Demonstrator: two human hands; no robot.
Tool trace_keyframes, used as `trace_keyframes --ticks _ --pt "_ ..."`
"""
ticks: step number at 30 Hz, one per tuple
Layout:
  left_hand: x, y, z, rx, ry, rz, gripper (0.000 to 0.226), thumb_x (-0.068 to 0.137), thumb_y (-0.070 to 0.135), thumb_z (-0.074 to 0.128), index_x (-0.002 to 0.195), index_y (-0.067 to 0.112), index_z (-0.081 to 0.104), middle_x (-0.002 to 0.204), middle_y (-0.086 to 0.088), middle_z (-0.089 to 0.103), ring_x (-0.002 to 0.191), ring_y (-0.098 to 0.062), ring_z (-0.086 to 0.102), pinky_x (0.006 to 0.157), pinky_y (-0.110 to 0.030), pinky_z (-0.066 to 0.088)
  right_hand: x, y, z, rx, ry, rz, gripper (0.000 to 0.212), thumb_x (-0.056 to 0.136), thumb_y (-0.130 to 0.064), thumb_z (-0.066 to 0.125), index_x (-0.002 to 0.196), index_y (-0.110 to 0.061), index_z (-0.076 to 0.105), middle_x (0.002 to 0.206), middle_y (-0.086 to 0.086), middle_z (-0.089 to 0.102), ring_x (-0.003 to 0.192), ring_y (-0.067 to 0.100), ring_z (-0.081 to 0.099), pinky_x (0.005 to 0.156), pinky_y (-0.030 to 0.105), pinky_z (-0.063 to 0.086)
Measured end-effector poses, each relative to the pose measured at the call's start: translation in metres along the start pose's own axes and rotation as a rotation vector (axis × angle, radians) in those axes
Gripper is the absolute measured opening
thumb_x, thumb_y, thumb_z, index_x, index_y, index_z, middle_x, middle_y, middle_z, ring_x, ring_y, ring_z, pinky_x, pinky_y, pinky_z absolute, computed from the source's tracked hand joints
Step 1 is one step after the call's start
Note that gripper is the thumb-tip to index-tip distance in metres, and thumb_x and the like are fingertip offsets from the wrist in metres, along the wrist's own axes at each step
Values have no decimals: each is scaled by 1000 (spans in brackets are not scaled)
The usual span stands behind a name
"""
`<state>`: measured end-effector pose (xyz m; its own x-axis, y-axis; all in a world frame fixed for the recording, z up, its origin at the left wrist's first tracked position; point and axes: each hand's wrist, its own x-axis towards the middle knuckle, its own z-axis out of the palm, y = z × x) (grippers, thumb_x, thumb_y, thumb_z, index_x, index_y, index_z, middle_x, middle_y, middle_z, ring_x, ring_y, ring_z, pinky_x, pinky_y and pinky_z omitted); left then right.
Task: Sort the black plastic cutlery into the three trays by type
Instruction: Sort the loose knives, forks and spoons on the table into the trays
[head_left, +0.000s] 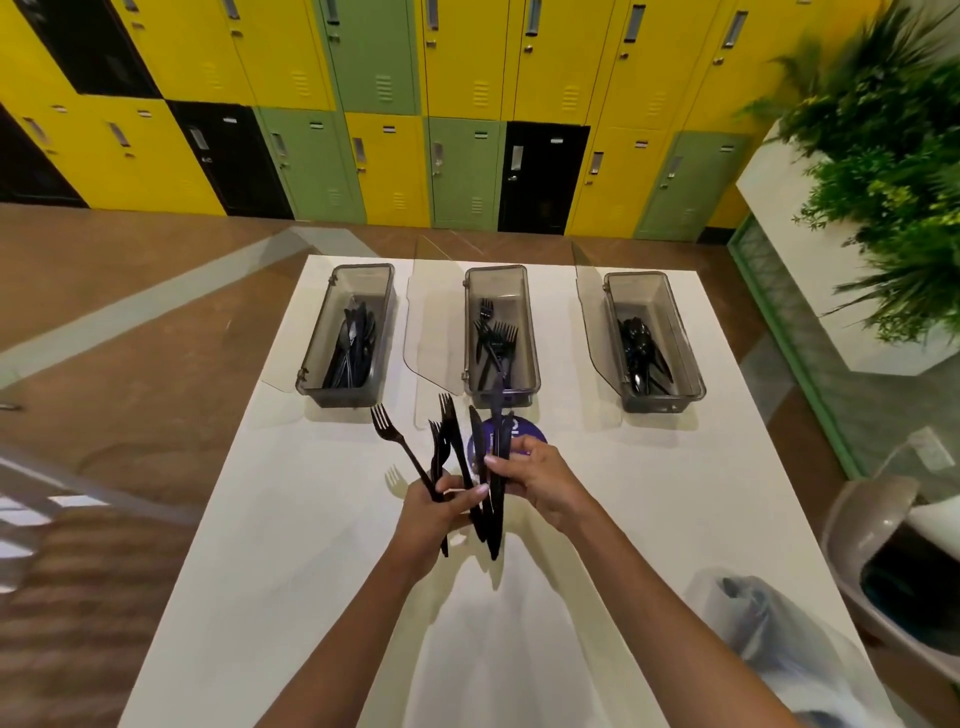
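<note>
Left hand (434, 512) gripping fanned cutlery bunch (457, 457) mid-surface; right hand (530, 475) pinching knife (497, 467), separating it for sorting into trays (347, 392).

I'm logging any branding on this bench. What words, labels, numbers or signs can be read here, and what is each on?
Purple round sticker on the table: white lettering, partly hidden by the right hand and the cutlery bundle; too blurred to read.
Locker doors: small plates near the handles, too small to read.
Three trays: no text visible.
Nothing else carries legible text.
</note>
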<state>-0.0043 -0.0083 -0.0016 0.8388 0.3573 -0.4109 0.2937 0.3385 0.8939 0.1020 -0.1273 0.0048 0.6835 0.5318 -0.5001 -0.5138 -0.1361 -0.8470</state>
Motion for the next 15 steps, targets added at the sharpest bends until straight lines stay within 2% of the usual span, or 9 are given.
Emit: trace_keyframes --ticks 2,4,8,11,15 --pt "-3 9 -12 11 -11 25 49 82 -7 66 45 24 55 74 -4 70 83 -25 72 72 -39 56 3 0 16 -13 -15 -4 20 83 -3 70 99 -4 58 101 16 73 93 25 71 82 34 58" --pt "-6 16 -24 -1 -9 47 51 82 -7 65 44 27 59 80 -9 70 87 -28 71 73 -39 55 6 -1 31 -24 -23 -12 20 82 -4 71 97 -5 58 97 13 74 89 23 72 80 33 58" --pt "-4 24 -67 -13 52 67 52 79 -7 69 45 28 50 77 -10 70 91 -34 71 70 -38 56 18 -1 71 -77 -84 -18 29 83 -6 71 110 -2 64 101 15 74 93 26 71 84 34 57" --pt "-3 30 -94 13 82 87 51 78 -6 70 46 29 53 77 -12 68 86 -31 72 71 -39 57 29 -3 101 -116 -103 -32 27 83 -3 70 109 0 65 97 13 73 83 19 71 74 28 58" --pt "5 34 -127 32 146 96 41 76 -1 75 58 20 45 74 -15 62 79 -28 70 81 -51 57 44 -12 137 -188 -86 -45 27 82 1 69 108 4 64 91 12 72 74 16 71 65 23 56"
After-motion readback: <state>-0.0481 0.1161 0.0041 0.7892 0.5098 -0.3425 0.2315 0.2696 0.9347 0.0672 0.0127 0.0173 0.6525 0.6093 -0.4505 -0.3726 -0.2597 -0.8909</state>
